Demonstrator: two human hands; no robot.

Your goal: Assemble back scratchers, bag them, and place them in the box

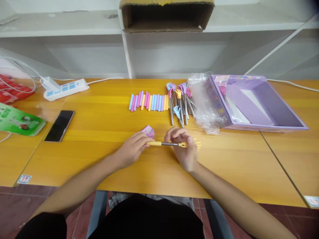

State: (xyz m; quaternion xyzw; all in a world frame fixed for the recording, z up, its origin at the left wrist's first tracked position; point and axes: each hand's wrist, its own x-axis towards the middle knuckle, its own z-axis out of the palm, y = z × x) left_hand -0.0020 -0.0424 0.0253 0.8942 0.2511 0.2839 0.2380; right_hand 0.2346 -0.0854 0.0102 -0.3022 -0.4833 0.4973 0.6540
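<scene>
A yellow back scratcher (169,144) with a metal rod lies level between my hands over the table. My left hand (132,148) is closed on its yellow handle. Near the claw end, my right hand (183,147) has its thumb and curled fingers around the yellow neck; the claw sticks out past it. Just behind my left hand sits a small stack of pink-purple printed cards (148,131), partly hidden. Farther back is a row of coloured handle tubes (152,102). Beside them lies a pile of metal rods with coloured claws (183,103).
An open purple box (269,126) stands at the right, with clear plastic bags (206,106) against its left side. To the left are a phone (59,126), a white power strip (67,89) and a green package (21,119). A cardboard box (166,16) sits on the shelf.
</scene>
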